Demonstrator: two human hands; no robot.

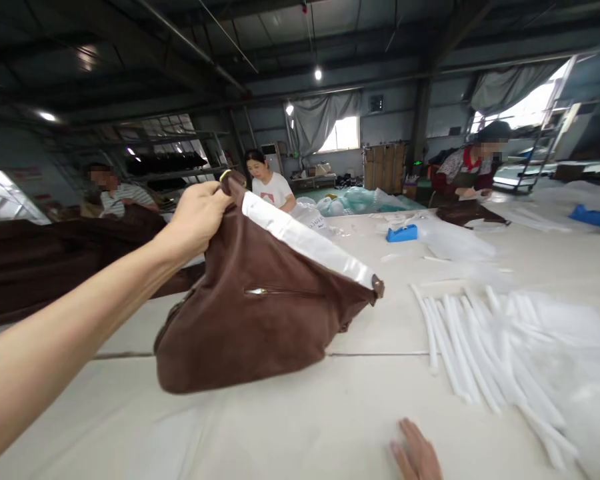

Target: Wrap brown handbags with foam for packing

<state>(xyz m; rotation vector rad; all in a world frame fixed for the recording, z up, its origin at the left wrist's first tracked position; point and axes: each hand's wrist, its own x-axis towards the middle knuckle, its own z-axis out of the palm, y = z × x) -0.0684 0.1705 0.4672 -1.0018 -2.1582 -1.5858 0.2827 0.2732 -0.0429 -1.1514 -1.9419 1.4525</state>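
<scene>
A brown bag (260, 333) with a short zip on its side hangs tilted from my left hand (195, 217). The fingers are closed on its upper corner, by a metal ring. A shiny white strip (305, 237) runs along the bag's top edge down to the right corner. The bag's base is at or just above the table (300, 427); which one, I cannot tell. My right hand (417, 450) is low in the view, over the table's near part, its fingers apart and holding nothing. Its wrist is cut off by the frame.
White foam-like tubes (470, 347) and clear plastic sheets (580, 333) lie on the right. A blue tape dispenser (401, 233) stands farther back. Brown bags or material (55, 267) are heaped at left. Several people work across the table, one person (473, 167) handling a brown piece.
</scene>
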